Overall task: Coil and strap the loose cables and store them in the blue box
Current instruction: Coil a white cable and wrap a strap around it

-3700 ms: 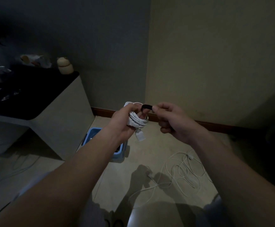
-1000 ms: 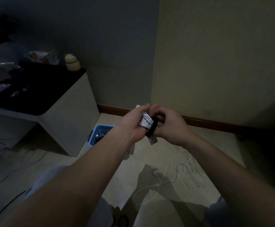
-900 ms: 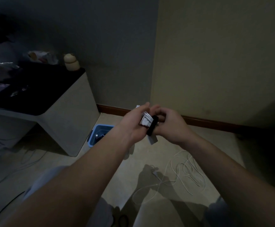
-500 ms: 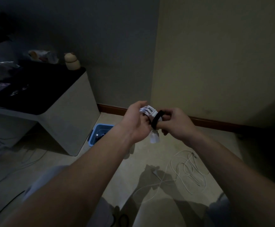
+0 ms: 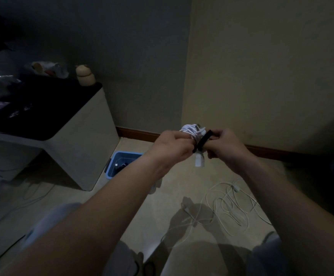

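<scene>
My left hand (image 5: 172,148) grips a coiled white cable (image 5: 191,130) in front of me at chest height; its white plug (image 5: 199,160) hangs below. My right hand (image 5: 224,145) pinches a black strap (image 5: 203,140) that lies slantwise across the coil. The blue box (image 5: 122,163) stands on the floor to the lower left of my hands, beside the cabinet, with dark items inside. A loose white cable (image 5: 231,206) lies tangled on the floor below my right arm.
A white cabinet with a black top (image 5: 78,136) stands to the left, holding small items. Thin cables trail on the floor at the far left (image 5: 22,204). Two walls meet in a corner behind my hands, with a brown skirting board (image 5: 138,134).
The black strap, earlier held out as a free end, has been brought round the coil. Over the last second both hands rose slightly and the strap now lies across the bundle.
</scene>
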Action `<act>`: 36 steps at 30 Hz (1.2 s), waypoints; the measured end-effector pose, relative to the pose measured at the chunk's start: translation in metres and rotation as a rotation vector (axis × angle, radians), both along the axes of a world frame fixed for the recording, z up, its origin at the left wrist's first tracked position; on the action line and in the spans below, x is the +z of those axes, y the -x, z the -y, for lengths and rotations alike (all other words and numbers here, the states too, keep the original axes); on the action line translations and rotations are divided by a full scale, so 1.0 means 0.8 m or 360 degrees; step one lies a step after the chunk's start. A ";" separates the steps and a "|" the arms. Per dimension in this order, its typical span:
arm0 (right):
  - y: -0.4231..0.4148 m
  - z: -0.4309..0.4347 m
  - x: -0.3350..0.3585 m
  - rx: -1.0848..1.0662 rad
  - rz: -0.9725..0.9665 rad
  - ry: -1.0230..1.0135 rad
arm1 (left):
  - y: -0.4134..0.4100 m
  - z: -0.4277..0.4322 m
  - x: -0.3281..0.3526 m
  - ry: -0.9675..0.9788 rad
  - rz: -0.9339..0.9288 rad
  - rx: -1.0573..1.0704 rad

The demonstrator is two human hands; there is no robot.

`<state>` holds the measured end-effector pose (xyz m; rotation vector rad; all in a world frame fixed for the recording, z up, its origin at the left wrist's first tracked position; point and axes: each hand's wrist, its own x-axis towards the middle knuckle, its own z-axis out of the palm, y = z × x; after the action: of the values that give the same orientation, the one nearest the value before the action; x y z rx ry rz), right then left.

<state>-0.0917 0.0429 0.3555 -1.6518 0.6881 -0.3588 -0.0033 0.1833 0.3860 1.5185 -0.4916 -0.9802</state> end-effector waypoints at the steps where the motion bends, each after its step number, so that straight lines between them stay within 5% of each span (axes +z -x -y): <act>1: 0.000 0.000 0.000 -0.0004 0.0000 -0.0014 | 0.000 -0.003 -0.001 -0.0061 0.0218 -0.0011; 7: -0.002 0.002 -0.003 0.0057 0.0015 -0.0121 | -0.007 -0.008 -0.006 -0.0228 0.0895 -0.0073; 19: 0.004 0.009 -0.003 0.0240 -0.0003 -0.0291 | -0.011 -0.009 -0.003 -0.0147 0.1196 -0.0287; 30: 0.011 0.012 0.002 0.0546 -0.0124 -0.0092 | -0.017 -0.002 -0.016 -0.0206 0.2160 -0.0396; 36: 0.013 0.008 0.009 0.0556 -0.0161 -0.0254 | -0.017 -0.002 -0.017 -0.0116 0.2374 -0.0375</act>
<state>-0.1020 0.0367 0.3624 -1.6081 0.4762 0.0297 0.0101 0.1846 0.3723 2.0937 -1.6877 0.1798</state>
